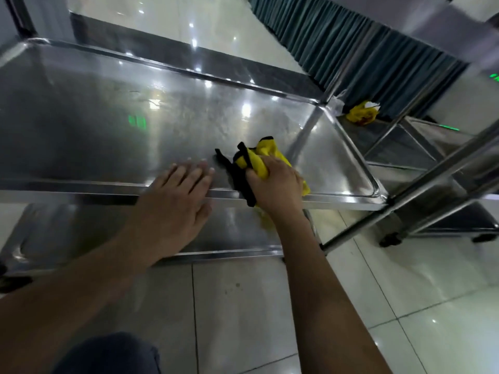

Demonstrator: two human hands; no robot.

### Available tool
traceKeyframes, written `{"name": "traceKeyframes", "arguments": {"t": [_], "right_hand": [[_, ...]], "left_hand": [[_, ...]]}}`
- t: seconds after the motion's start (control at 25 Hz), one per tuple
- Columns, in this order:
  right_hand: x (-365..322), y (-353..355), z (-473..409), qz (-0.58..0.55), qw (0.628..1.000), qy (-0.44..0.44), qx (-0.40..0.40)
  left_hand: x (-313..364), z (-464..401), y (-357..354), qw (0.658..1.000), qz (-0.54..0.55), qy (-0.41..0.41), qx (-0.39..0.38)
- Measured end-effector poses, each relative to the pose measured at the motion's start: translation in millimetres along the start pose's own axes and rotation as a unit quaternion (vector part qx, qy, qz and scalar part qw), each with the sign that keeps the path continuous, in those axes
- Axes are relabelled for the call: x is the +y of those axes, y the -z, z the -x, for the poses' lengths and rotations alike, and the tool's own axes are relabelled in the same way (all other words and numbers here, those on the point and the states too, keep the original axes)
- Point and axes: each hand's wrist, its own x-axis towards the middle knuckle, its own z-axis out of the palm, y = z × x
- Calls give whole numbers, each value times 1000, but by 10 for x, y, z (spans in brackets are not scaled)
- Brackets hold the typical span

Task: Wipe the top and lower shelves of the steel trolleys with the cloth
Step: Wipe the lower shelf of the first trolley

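Note:
A steel trolley shelf (108,125) spreads across the upper left, shiny and rimmed. Below its front rim a lower shelf (237,228) shows. My right hand (275,182) grips a bunched yellow cloth with black edging (259,155) on the shelf near its front right part. My left hand (175,193) lies flat with straight fingers over the front rim, fingertips on the shelf surface, just left of the cloth.
A second steel trolley (432,168) stands close on the right, its posts crossing the view. A yellow bag (361,114) lies beyond the shelf corner by a dark green pleated curtain (351,44). Pale floor tiles (405,292) lie below.

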Motion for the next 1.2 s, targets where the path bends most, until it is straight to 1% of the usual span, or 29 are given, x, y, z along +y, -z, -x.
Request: {"name": "traceKeyframes", "arguments": {"t": [0.04,0.08,0.12,0.2,0.28,0.32,0.44,0.56,0.64,0.76,0.84,0.92,0.96,1.0,1.12,1.2], "right_hand": [[95,22,-30,0,1000,5,-1],[281,102,-90,18,1000,-11,3],[508,222,-177,48,998,-49,5],[1025,526,-338,110,982,-156,6],[1446,797,-415,130,959,-250,17],[1579,870,-426,130,954,-269,24],[1583,848,-379,131,956,-258,50],[1147,628,-120,129,957,-239,107],[670,379,106,115,966,-201,114],[-151,83,473,109,983,-133,58],[-593,48,591,128,988,-81,-30],[-866,190,616,140,980,-53,-129],[-959,317,621,128,978,-49,-156],[-1052,476,638,110,979,-48,-168],[-1372,1037,786,51,987,-41,-149],[-1590,1472,923,33,987,-40,-155]], "left_hand": [[134,-28,-22,1000,0,-3,-5],[216,-55,-2,1000,-2,4,-15],[221,-57,27,1000,0,13,-28],[146,-40,48,999,6,23,-29],[171,-41,85,999,-5,29,-42],[212,-43,82,998,-11,23,-50],[241,-66,66,998,5,21,-63],[204,-62,43,996,38,30,-72],[162,-72,77,993,65,17,-94],[46,-13,327,983,86,-14,-163],[-42,107,547,970,90,-10,-227],[-94,239,834,957,85,10,-277],[-95,304,1006,954,87,26,-285],[-88,355,1204,952,97,45,-288],[-49,427,1904,936,144,100,-306],[53,499,2424,934,147,120,-302]]}}
